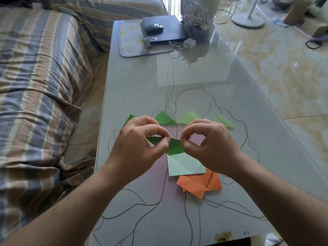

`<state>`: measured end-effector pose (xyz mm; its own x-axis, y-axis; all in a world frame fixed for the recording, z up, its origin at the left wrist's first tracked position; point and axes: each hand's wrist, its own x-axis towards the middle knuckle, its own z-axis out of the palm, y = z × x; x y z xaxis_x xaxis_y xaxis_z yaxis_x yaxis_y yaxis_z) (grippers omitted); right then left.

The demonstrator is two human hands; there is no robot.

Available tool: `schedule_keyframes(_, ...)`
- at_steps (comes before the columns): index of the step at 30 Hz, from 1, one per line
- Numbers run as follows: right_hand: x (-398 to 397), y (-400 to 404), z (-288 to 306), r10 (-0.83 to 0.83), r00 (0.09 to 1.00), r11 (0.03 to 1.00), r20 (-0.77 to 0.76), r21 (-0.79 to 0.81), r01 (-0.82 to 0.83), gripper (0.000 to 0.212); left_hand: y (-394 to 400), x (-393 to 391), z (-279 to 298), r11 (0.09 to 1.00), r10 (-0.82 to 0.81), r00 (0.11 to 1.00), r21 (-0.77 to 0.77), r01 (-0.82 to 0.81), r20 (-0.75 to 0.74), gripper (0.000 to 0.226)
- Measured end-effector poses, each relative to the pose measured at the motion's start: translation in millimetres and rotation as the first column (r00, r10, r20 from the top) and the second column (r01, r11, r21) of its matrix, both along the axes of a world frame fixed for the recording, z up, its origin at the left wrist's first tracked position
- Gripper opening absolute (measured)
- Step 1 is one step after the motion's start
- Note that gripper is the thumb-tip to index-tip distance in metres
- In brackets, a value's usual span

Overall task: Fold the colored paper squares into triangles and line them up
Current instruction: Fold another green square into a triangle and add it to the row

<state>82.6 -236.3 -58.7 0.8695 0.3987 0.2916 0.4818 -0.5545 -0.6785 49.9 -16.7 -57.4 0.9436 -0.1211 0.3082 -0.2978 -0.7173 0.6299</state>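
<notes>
A person's two hands meet over a glass-topped table [204,82], both pinching a dark green paper [173,146] held just above the surface. The left hand [140,139] curls thumb and forefinger onto the paper's upper left edge; the right hand [211,141] pinches the same fold line with thumb and forefinger, the two sets of fingertips nearly touching. The paper hangs down between the hands, its lower corner pointing toward the person.

Just below the fingers, flat on the table, lies a pale mint square [185,165] creased along its diagonals, partly under the right hand. Below that, overlapping its lower edge, sits a small stack of orange squares [198,185].

Beyond the knuckles runs a row of folded green triangles: a dark one [130,118] peeking out behind the left hand, another dark one [164,118] above the gap between the hands, a light green one [190,117] above the right hand, and a further light green one [224,121] to its right.

At the table's far end, well away from the hands, rest a black box [170,31] with a computer mouse [154,27] on it, a placemat [131,41], and a wrapped bouquet [198,16]. A striped sofa [40,77] stands to the left.
</notes>
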Motion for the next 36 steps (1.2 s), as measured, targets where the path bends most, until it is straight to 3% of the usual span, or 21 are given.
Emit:
schedule_keyframes(13, 1, -5, -2, -0.055, 0.994, 0.998, -0.092, 0.028, 0.058, 0.02, 5, 1, 2, 0.998, 0.035, 0.999, -0.059, -0.037, -0.03, 0.005)
schedule_keyframes(27, 7, -16, 8, -0.013, 0.952, 1.0, -0.306, 0.006, 0.015, 0.013, 14, 3, 8, 0.997, 0.028, 0.987, -0.062, -0.039, -0.16, 0.009)
schedule_keyframes(30, 7, -15, 7, -0.01, 0.961, 1.0, -0.277, -0.03, 0.002, 0.002, 11, 2, 5, 0.999, 0.035, 0.986, -0.027, -0.04, -0.163, 0.009)
schedule_keyframes(36, 1, -1, 5, 0.049, 0.99, 0.997, -0.135, -0.055, -0.057, 0.018, 3, 0, 2, 0.999, -0.001, 0.983, -0.053, -0.009, -0.184, 0.013)
